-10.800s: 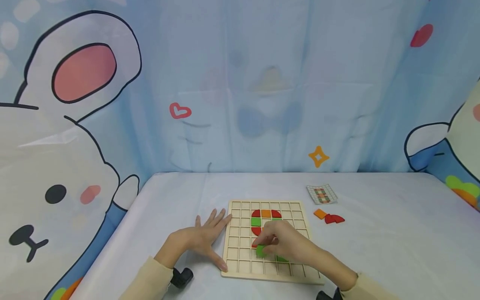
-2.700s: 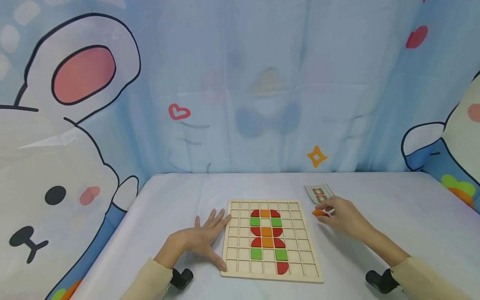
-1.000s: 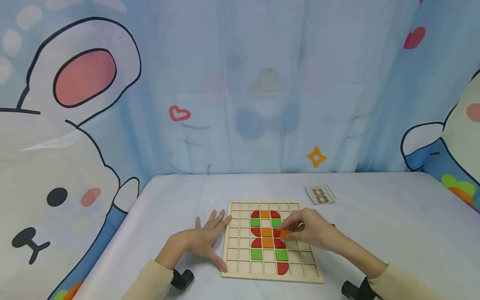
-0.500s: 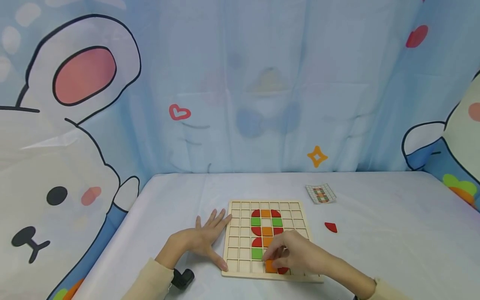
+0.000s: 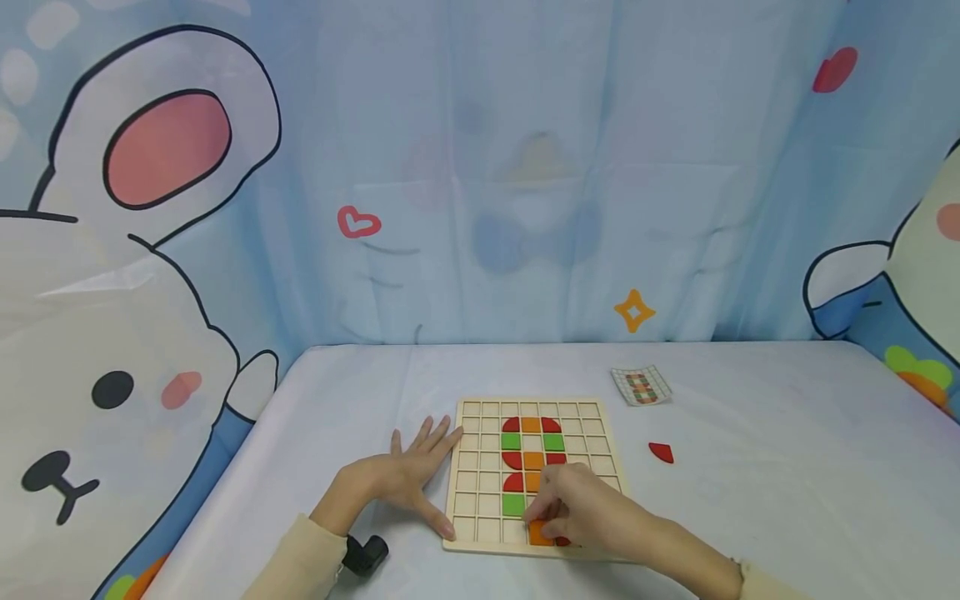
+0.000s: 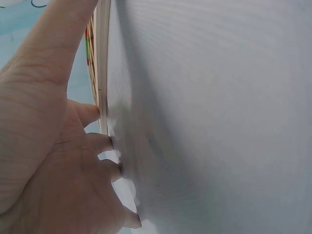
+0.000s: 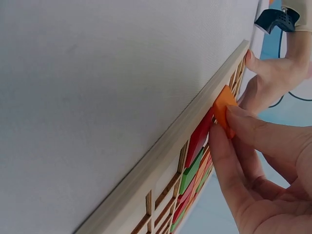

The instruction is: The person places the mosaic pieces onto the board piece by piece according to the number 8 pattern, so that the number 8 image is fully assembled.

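A wooden grid board [image 5: 477,483] lies on the white table, with red, orange and green tiles set in its middle columns. My right hand [image 5: 592,510] pinches an orange square tile [image 5: 539,533] between thumb and fingers over the nearest row. In the right wrist view the orange tile [image 7: 224,110] stands tilted beside a red rounded tile [image 7: 199,139]. My left hand [image 5: 408,477] is spread along the board's left edge, thumb at the near corner and a fingertip at the side. The left wrist view shows the left hand's fingers [image 6: 87,113] against the board's edge.
A red quarter-round tile [image 5: 662,452] lies on the table right of the board. Behind it rests a small pattern card [image 5: 642,386] printed with a coloured grid. A blue cartoon curtain [image 5: 525,250] hangs behind the table.
My right hand carried the orange tile from the right of the board to its nearest row. Earlier, more tiles were set into the board. In the last half second the hand barely moved.
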Available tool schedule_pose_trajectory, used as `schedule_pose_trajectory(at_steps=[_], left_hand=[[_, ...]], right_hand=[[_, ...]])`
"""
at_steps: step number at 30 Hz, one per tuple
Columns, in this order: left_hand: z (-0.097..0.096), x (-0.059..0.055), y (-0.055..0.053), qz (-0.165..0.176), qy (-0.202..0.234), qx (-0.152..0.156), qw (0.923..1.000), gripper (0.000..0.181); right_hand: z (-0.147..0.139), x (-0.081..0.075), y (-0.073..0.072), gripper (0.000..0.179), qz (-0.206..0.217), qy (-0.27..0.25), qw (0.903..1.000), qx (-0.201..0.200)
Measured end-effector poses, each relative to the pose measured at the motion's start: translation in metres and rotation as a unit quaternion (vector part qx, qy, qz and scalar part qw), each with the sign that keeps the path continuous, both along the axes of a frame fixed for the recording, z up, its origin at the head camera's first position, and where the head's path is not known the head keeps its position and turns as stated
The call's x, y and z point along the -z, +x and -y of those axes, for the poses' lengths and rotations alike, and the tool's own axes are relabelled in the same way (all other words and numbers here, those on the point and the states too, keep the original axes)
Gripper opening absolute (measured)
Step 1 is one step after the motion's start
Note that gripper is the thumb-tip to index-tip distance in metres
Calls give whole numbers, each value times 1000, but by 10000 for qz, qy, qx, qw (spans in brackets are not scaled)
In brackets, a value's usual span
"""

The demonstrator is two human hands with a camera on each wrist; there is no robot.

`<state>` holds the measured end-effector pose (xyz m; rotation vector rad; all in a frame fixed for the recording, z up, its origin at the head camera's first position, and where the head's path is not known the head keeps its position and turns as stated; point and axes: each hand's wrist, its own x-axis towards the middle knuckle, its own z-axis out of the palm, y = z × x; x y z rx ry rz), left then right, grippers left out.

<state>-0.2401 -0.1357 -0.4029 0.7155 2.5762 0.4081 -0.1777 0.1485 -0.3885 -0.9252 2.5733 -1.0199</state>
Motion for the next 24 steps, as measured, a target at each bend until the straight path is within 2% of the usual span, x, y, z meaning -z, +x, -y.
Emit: schedule_pose_trajectory(at_steps=[24], left_hand=[[0, 1, -1, -72, -48, 23, 10000, 133]], right_hand=[[6, 4, 5, 16, -444, 371, 9981, 191]])
